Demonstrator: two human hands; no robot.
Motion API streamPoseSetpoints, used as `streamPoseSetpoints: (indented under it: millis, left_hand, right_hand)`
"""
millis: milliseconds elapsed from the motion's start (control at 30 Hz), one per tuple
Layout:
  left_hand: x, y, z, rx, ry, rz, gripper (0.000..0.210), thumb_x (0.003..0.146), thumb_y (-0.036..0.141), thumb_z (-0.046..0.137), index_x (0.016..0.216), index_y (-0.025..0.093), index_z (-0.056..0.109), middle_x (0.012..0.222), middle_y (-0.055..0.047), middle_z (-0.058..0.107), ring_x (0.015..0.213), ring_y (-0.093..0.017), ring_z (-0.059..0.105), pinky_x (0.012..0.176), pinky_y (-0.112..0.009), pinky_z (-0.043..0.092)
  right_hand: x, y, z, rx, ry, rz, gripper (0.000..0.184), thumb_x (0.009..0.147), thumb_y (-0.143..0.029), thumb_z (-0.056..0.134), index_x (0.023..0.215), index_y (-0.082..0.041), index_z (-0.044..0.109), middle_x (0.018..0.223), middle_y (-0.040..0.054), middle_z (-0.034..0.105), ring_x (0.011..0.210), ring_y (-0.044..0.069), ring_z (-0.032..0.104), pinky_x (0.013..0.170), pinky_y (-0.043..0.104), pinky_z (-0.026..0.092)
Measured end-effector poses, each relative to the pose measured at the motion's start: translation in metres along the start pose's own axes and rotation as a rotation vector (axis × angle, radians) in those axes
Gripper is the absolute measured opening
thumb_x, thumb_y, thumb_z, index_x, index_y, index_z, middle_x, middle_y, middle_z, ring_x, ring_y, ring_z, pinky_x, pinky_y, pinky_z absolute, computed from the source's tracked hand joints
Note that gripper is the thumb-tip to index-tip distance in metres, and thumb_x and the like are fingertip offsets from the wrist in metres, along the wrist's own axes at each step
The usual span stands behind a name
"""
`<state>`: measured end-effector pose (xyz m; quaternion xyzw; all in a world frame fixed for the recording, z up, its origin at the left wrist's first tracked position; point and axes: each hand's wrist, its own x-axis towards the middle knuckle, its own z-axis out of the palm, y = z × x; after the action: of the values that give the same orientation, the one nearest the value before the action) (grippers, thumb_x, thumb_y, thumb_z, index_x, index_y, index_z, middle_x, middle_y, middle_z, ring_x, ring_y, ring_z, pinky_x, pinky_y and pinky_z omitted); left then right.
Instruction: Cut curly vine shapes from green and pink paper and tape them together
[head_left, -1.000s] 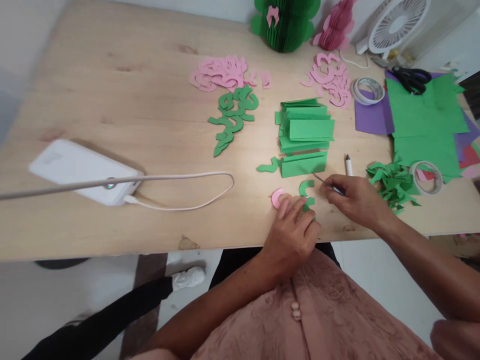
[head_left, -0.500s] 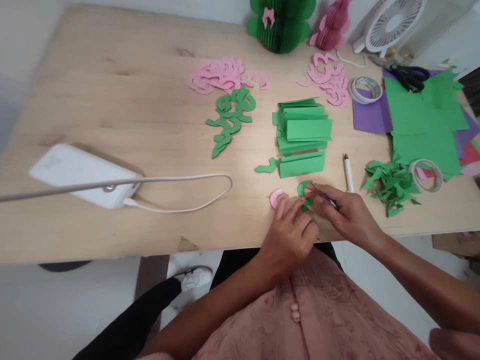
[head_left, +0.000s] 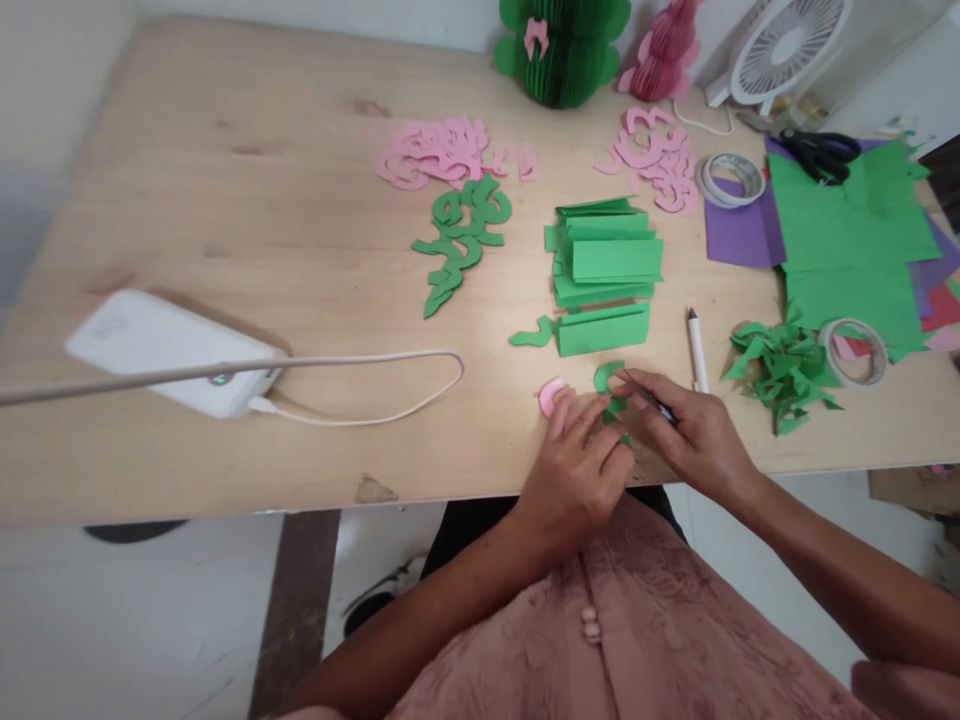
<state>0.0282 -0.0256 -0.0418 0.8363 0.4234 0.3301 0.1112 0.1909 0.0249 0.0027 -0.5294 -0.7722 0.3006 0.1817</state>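
My left hand rests at the table's front edge, its bent fingers holding a small green paper cutout down on the wood. Beside those fingertips lies a pink paper piece with a rounded outline, partly covered by the hand. My right hand is closed around a thin, dark, pen-like tool; its kind is not clear. The tool's end and the right fingertips are at the green cutout. Just behind them stand folded green paper strips, with a wavy green cutout to their left.
Pink cutouts and green cutouts lie farther back. To the right are a white pen, green scraps, tape rolls, black scissors and coloured sheets. A cabled white power bank lies left.
Both hands stay almost in place at the green cutout. Below the table at the lower left, a dark-clad leg and a white shoe have drawn back behind my left arm.
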Motion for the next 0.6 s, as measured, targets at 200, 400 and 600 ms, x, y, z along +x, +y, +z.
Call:
streamPoseSetpoints:
  millis: [200,400,600]
  left_hand:
    - [-0.0021,0.0004,0.0004,-0.044,0.07,0.001,0.015,0.088,0.009,0.046,0.081,0.013,0.058,0.097,-0.009,0.07,0.118,-0.028,0.056,0.107,-0.056,0.033]
    - [-0.006,0.0006,0.001,-0.027,0.092,0.037,0.016,0.088,0.008,0.044,0.081,0.013,0.058,0.096,-0.009,0.07,0.113,-0.026,0.059,0.105,-0.049,0.038]
    - [-0.0093,0.0025,0.001,-0.02,0.094,0.046,0.015,0.087,0.007,0.046,0.081,0.013,0.058,0.094,-0.009,0.07,0.111,-0.024,0.06,0.106,-0.049,0.039]
  right_hand:
    - [-0.0038,-0.0024,-0.0002,0.023,0.066,0.054,0.034,0.09,-0.022,0.047,0.122,-0.018,0.061,0.112,0.0062,0.073,0.109,0.022,0.066,0.094,0.034,0.052]
    - [-0.0103,-0.0002,0.0055,0.029,0.034,-0.002,0.039,0.091,-0.022,0.047,0.129,-0.02,0.056,0.119,0.0063,0.07,0.111,0.02,0.065,0.097,0.033,0.051]
    - [-0.008,-0.005,0.0045,0.063,0.045,0.057,0.038,0.092,-0.025,0.046,0.128,-0.02,0.057,0.115,0.0063,0.071,0.108,0.02,0.066,0.096,0.034,0.051]
